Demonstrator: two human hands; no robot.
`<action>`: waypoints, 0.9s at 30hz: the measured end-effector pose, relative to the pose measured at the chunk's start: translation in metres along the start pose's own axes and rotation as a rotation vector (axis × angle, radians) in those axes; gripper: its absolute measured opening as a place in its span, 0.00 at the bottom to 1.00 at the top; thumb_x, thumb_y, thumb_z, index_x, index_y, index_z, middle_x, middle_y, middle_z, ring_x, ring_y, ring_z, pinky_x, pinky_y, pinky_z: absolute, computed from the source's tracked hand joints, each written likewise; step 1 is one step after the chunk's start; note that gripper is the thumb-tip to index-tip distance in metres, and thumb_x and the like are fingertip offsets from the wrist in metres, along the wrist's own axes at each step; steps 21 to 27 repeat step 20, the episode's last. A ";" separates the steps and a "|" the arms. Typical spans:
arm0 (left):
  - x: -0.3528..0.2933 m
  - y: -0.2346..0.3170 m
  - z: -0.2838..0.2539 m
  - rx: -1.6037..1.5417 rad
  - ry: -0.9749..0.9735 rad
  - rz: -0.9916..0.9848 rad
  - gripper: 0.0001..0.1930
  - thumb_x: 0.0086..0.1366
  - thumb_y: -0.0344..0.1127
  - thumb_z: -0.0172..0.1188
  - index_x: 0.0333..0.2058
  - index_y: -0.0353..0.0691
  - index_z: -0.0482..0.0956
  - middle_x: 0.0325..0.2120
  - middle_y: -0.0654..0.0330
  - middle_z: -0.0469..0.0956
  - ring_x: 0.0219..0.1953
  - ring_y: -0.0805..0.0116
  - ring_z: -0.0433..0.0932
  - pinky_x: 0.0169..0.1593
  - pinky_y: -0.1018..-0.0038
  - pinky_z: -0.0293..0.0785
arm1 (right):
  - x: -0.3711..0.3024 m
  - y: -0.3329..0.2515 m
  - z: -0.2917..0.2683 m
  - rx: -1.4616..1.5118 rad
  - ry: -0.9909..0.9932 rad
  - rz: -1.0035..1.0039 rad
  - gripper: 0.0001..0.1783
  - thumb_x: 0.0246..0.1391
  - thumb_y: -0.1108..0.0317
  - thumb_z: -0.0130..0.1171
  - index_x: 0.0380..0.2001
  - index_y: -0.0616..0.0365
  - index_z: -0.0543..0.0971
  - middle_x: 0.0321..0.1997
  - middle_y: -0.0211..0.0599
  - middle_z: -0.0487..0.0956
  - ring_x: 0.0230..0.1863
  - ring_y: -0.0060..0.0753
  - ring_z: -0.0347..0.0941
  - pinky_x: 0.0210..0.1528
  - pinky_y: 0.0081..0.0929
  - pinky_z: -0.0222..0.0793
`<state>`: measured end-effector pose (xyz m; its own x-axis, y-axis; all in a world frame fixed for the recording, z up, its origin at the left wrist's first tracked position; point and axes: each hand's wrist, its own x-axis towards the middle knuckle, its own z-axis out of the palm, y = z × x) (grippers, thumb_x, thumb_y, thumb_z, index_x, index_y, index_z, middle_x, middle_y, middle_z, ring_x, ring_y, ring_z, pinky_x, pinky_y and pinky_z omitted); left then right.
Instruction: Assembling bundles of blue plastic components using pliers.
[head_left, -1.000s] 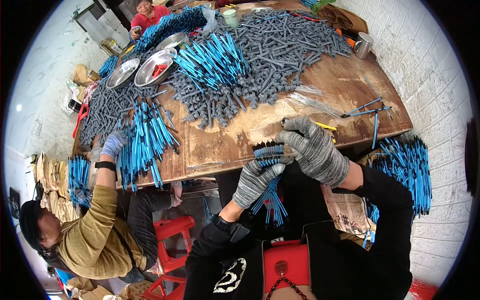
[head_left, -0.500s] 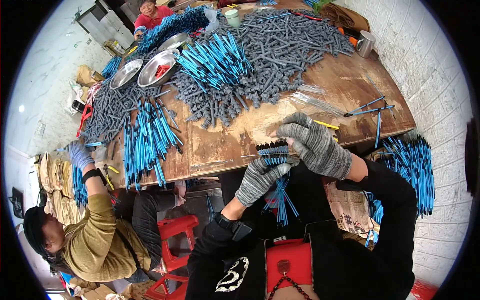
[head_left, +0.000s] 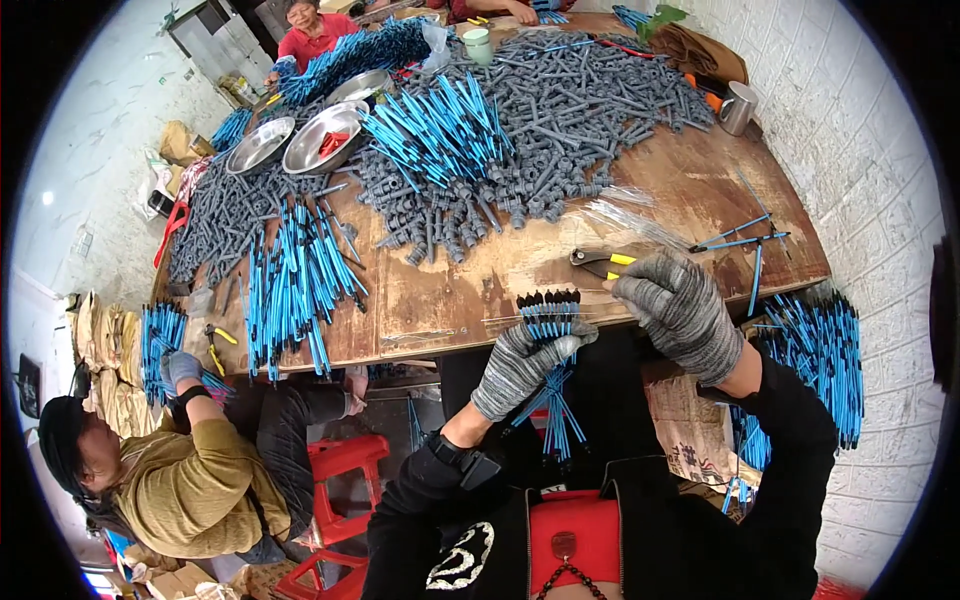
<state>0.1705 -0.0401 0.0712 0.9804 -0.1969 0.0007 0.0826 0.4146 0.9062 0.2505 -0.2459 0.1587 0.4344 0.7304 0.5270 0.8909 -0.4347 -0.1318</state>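
In the middle, close to the table's near edge, my left hand (head_left: 525, 368) in a grey knit glove is closed round a bundle of thin blue sticks with black tips (head_left: 550, 318). The tips stand in a row above my fingers, and the lower ends fan out beneath. A thin wire runs across the row. My gloved right hand (head_left: 682, 315) is to the right of the bundle, apart from it, with bent fingers drawn together. Whatever they pinch, if anything, is too small to make out. Yellow-handled pliers (head_left: 598, 260) lie just beyond these fingertips, their handles partly covered by the hand.
A large heap of grey plastic parts (head_left: 560, 110) covers the far side of the wooden table (head_left: 430, 310). Blue stick piles (head_left: 295, 285) and steel bowls (head_left: 320, 140) stand left. Loose wires (head_left: 635, 215) lie ahead. A co-worker (head_left: 190, 470) sits at left; others are beyond.
My right hand has moved right and down, away from the bundle's tips, uncovering the pliers' head. The left co-worker's raised hand has come down to blue sticks below the table edge.
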 end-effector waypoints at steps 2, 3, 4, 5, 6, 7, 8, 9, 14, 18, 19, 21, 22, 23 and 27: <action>0.001 -0.005 -0.002 0.039 -0.023 0.011 0.14 0.62 0.28 0.57 0.47 0.38 0.75 0.41 0.59 0.79 0.46 0.72 0.75 0.52 0.75 0.70 | 0.003 0.006 -0.002 -0.062 -0.011 -0.046 0.15 0.43 0.71 0.58 0.39 0.56 0.78 0.37 0.37 0.75 0.40 0.41 0.72 0.41 0.35 0.69; 0.002 -0.006 -0.003 0.084 -0.043 0.018 0.14 0.62 0.28 0.57 0.47 0.38 0.75 0.41 0.60 0.79 0.47 0.72 0.76 0.52 0.75 0.70 | 0.005 0.010 -0.003 -0.117 -0.019 -0.090 0.16 0.43 0.70 0.57 0.39 0.56 0.78 0.39 0.37 0.74 0.41 0.40 0.71 0.41 0.36 0.69; 0.001 -0.005 -0.004 0.128 -0.062 0.025 0.14 0.62 0.28 0.56 0.47 0.38 0.75 0.41 0.60 0.79 0.47 0.72 0.76 0.52 0.75 0.70 | 0.007 0.011 -0.003 -0.172 -0.026 -0.134 0.16 0.42 0.69 0.56 0.39 0.56 0.78 0.40 0.36 0.74 0.41 0.40 0.71 0.42 0.36 0.68; 0.001 -0.006 -0.004 0.128 -0.060 0.026 0.14 0.62 0.28 0.56 0.47 0.38 0.75 0.41 0.60 0.79 0.47 0.72 0.76 0.52 0.75 0.70 | 0.006 0.010 -0.001 -0.171 -0.027 -0.136 0.16 0.42 0.69 0.56 0.39 0.56 0.78 0.40 0.36 0.74 0.41 0.40 0.71 0.42 0.36 0.68; 0.001 -0.006 -0.003 0.140 -0.061 0.039 0.13 0.63 0.29 0.56 0.47 0.36 0.75 0.42 0.58 0.79 0.47 0.70 0.76 0.52 0.74 0.70 | 0.004 0.007 0.001 -0.200 -0.006 -0.162 0.17 0.42 0.68 0.56 0.39 0.56 0.78 0.40 0.36 0.74 0.41 0.40 0.71 0.41 0.36 0.68; 0.001 -0.006 -0.002 0.152 -0.063 0.051 0.13 0.63 0.29 0.55 0.47 0.35 0.75 0.43 0.56 0.78 0.48 0.67 0.76 0.53 0.72 0.71 | 0.003 0.003 0.003 -0.228 0.014 -0.186 0.17 0.42 0.67 0.56 0.40 0.56 0.78 0.40 0.36 0.74 0.41 0.39 0.71 0.41 0.36 0.68; 0.001 -0.005 -0.001 0.164 -0.065 0.063 0.13 0.64 0.30 0.54 0.46 0.34 0.75 0.43 0.53 0.78 0.49 0.65 0.76 0.53 0.71 0.71 | 0.002 0.002 0.004 -0.256 0.035 -0.211 0.18 0.41 0.66 0.55 0.40 0.55 0.78 0.40 0.36 0.75 0.41 0.39 0.71 0.41 0.36 0.68; 0.000 -0.004 -0.001 0.164 -0.063 0.063 0.13 0.64 0.30 0.54 0.46 0.34 0.75 0.43 0.53 0.78 0.49 0.65 0.76 0.53 0.71 0.71 | 0.002 0.001 0.005 -0.255 0.035 -0.212 0.18 0.41 0.66 0.55 0.40 0.55 0.78 0.40 0.36 0.75 0.41 0.39 0.71 0.41 0.36 0.68; -0.001 -0.003 -0.001 0.150 -0.056 0.055 0.13 0.64 0.30 0.55 0.47 0.35 0.75 0.44 0.54 0.78 0.49 0.64 0.75 0.53 0.70 0.71 | 0.000 0.001 0.008 -0.181 -0.019 -0.132 0.18 0.42 0.68 0.55 0.40 0.55 0.77 0.43 0.36 0.74 0.44 0.40 0.71 0.42 0.38 0.69; 0.000 -0.010 -0.007 0.139 -0.064 0.055 0.14 0.63 0.30 0.55 0.48 0.37 0.75 0.43 0.56 0.78 0.49 0.67 0.75 0.53 0.72 0.71 | 0.001 0.001 0.014 0.010 -0.030 -0.060 0.18 0.42 0.71 0.55 0.41 0.54 0.77 0.44 0.35 0.74 0.45 0.42 0.71 0.43 0.38 0.70; 0.001 -0.013 -0.008 0.145 -0.061 0.045 0.15 0.63 0.29 0.56 0.49 0.39 0.74 0.43 0.58 0.78 0.48 0.70 0.75 0.52 0.74 0.71 | 0.003 0.001 0.016 0.061 -0.001 -0.050 0.19 0.41 0.72 0.56 0.41 0.53 0.77 0.41 0.35 0.74 0.44 0.42 0.71 0.42 0.37 0.70; 0.001 -0.015 -0.010 0.151 -0.057 0.034 0.16 0.63 0.29 0.57 0.50 0.41 0.74 0.42 0.60 0.79 0.47 0.73 0.75 0.52 0.76 0.70 | 0.006 0.000 0.018 0.113 0.028 -0.040 0.19 0.41 0.74 0.57 0.41 0.53 0.77 0.39 0.35 0.74 0.42 0.43 0.72 0.41 0.35 0.71; 0.001 -0.015 -0.010 0.151 -0.057 0.034 0.16 0.63 0.29 0.57 0.50 0.41 0.74 0.42 0.60 0.79 0.47 0.73 0.75 0.52 0.76 0.70 | 0.006 0.000 0.018 0.113 0.028 -0.040 0.19 0.41 0.74 0.57 0.41 0.53 0.77 0.39 0.35 0.74 0.42 0.43 0.72 0.41 0.35 0.71; 0.001 -0.015 -0.010 0.151 -0.057 0.034 0.16 0.63 0.29 0.57 0.50 0.41 0.74 0.42 0.60 0.79 0.47 0.73 0.75 0.52 0.76 0.70 | 0.006 0.000 0.018 0.113 0.028 -0.040 0.19 0.41 0.74 0.57 0.41 0.53 0.77 0.39 0.35 0.74 0.42 0.43 0.72 0.41 0.35 0.71; 0.001 -0.015 -0.010 0.151 -0.057 0.034 0.16 0.63 0.29 0.57 0.50 0.41 0.74 0.42 0.60 0.79 0.47 0.73 0.75 0.52 0.76 0.70 | 0.006 0.000 0.018 0.113 0.028 -0.040 0.19 0.41 0.74 0.57 0.41 0.53 0.77 0.39 0.35 0.74 0.42 0.43 0.72 0.41 0.35 0.71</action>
